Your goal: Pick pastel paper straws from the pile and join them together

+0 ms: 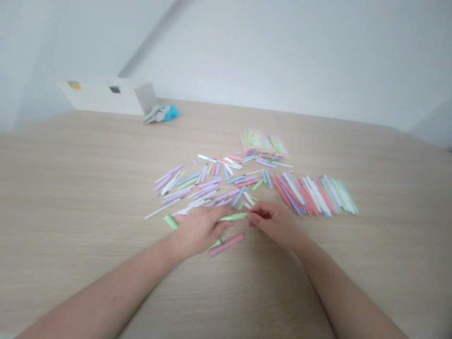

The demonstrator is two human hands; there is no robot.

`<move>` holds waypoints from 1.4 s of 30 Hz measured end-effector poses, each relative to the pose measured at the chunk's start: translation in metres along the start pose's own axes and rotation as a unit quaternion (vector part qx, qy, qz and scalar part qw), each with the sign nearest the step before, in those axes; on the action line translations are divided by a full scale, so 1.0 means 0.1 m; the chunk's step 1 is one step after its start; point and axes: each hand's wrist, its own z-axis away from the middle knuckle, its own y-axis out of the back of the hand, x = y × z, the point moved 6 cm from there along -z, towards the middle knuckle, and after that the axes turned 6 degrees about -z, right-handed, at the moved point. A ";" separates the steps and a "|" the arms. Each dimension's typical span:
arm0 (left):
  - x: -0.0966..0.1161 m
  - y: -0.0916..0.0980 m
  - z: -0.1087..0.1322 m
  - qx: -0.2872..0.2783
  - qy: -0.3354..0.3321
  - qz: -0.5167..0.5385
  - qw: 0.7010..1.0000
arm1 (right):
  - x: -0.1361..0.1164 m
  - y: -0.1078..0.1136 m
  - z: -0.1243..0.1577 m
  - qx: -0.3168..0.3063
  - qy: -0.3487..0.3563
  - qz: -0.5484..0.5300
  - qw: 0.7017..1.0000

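Between my two hands is a light green pen (233,217), held nearly level above the table. My left hand (199,228) is closed around its left part. The fingertips of my right hand (273,221) pinch its right end, and what lies inside that pinch is hidden. A pink pen barrel (228,245) rests on the table just below my left hand, beside a partly covered green piece (215,244). Beyond my hands, loose pen parts (205,188) in purple, white, blue, green and red are scattered, thin white refills among them.
To the right, several pens (314,195) lie side by side in a slanted row. Stacked small printed packets (263,143) stand behind the loose parts. A white box (106,96) sits at the back left, with a crumpled grey and blue item (162,113) beside it. A wall borders the table.
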 end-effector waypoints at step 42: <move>0.00 0.00 0.01 0.004 0.010 -0.015 1.000 | -0.03 -0.06 0.01 -0.002 0.030 0.007 1.000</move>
